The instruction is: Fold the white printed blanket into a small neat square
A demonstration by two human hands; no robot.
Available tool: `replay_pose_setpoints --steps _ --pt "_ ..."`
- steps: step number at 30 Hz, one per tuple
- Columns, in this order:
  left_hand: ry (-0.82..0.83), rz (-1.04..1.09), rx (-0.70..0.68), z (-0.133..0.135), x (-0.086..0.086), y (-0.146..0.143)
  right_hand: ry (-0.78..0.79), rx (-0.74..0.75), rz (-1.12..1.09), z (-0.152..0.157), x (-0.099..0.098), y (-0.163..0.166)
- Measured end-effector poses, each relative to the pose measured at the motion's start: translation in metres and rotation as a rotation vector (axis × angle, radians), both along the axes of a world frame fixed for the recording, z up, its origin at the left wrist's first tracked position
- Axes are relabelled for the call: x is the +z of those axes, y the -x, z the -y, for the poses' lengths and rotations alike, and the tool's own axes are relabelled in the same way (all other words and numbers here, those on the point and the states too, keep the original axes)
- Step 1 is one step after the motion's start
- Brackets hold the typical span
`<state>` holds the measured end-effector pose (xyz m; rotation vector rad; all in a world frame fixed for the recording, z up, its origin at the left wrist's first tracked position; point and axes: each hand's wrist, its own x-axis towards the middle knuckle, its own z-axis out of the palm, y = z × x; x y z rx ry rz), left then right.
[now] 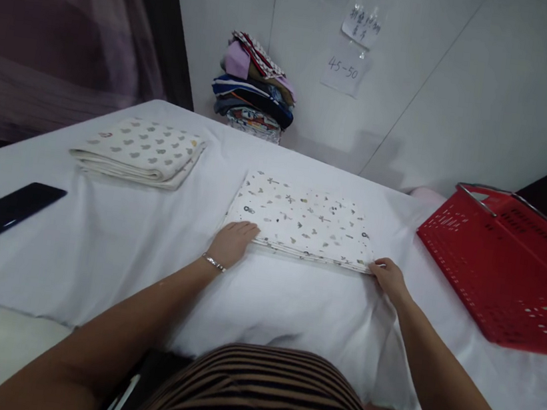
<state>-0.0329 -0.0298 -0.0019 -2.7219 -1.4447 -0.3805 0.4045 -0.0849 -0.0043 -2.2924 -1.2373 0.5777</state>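
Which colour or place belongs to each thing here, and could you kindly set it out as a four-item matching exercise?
1. Basket
2. Bracelet
3. Clothes pile
4. Right hand

A. Many-coloured
B. At the near right corner of the middle cloth
C. Red
D. Around the left wrist

Pairs: 1-C, 2-D, 3-A, 4-B

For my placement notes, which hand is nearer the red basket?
Right. The right hand is left of the red basket, pinching the middle folded cloth; the left hand is farther left, at that cloth's left corner.
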Motion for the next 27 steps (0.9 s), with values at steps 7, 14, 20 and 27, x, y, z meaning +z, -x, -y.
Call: replay_pose_setpoints --steps 7,14,20,27 --pt "-0.006 0.093 -0.041 -0.001 -0.003 0.009 0.04 0.103 0.37 0.006 0.01 0.007" --pt "-0.018 0.23 -0.087 0.006 0.005 0.012 -0.539 0.616 0.381 0.003 0.016 0.074" --pt "0.003 0.302 -0.084 0.005 0.006 -0.009 -0.575 0.889 0.293 -0.017 0.018 0.151" --pt "0.055 0.24 -0.111 -0.004 0.003 -0.029 -0.512 0.904 0.316 -0.027 0.007 0.174"
